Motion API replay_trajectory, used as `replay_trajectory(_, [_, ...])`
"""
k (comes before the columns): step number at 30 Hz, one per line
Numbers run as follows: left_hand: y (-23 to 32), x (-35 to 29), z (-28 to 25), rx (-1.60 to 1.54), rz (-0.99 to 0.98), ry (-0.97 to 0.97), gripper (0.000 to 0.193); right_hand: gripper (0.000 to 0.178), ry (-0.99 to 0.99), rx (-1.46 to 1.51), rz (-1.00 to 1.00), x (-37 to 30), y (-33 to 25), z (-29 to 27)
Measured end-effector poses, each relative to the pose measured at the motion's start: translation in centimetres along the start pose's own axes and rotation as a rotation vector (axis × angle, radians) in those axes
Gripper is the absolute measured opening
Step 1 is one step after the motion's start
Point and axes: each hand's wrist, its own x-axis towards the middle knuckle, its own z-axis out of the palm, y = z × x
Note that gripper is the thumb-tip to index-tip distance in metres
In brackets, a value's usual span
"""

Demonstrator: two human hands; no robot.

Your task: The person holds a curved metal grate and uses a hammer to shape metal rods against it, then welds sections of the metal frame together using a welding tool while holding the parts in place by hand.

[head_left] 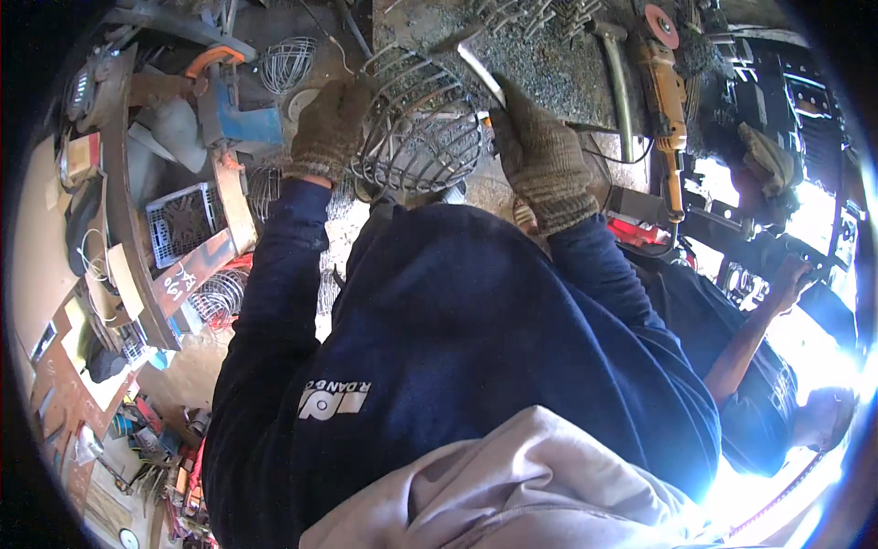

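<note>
A round basket of bent metal wire (pixel 416 137) hangs at the near edge of the work table, between my two hands. My left hand (pixel 327 133), in a brown knitted work glove, closes on the basket's left side; its fingertips are hidden. In a matching glove, my right hand (pixel 547 163) grips a hammer (pixel 480 73) by its pale handle. The hammer's dark head is up over the far right part of the basket, and I cannot tell whether it touches the wire.
Dark metal bits cover the table (pixel 549 78). Another hammer (pixel 620 91) and a yellow angle grinder (pixel 666 101) lie to the right. Another wire basket (pixel 288 64) and a blue metal piece (pixel 247 122) are at left, a crate (pixel 183 224) below. A co-worker's arm (pixel 750 339) is at right.
</note>
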Motion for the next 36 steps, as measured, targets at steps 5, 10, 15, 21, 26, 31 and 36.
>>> replay_trajectory(5, [-3.6,0.5,1.1,0.352,0.468,0.092,0.038,0.041,0.066,0.131,-0.072,1.0,-2.1,-0.8])
replay_trajectory(10, [-2.8,0.6,1.2,-0.003,0.129,0.056,0.039,0.039,-0.027,0.039,-0.049,1.9,-1.3,-0.6])
replay_trajectory(15, [-2.0,0.3,0.4,0.235,0.411,0.114,0.035,0.041,-0.072,0.002,-0.044,2.1,-1.0,0.0])
replay_trajectory(21, [-2.0,0.2,0.3,0.347,0.491,0.105,0.028,0.044,0.02,0.288,0.115,1.0,-1.0,-0.6])
replay_trajectory(26, [2.3,-1.1,-1.4,-0.196,-0.033,0.113,0.037,0.046,0.059,0.553,0.321,-0.8,0.7,-1.2])
replay_trajectory(31, [3.9,-0.5,-2.9,-0.178,0.068,0.08,0.041,0.042,0.042,0.506,0.299,-2.0,1.5,-1.9])
replay_trajectory(36, [3.2,0.4,-1.5,-0.13,-0.034,-0.062,0.047,0.041,0.041,0.391,0.192,-1.3,0.2,-1.2])
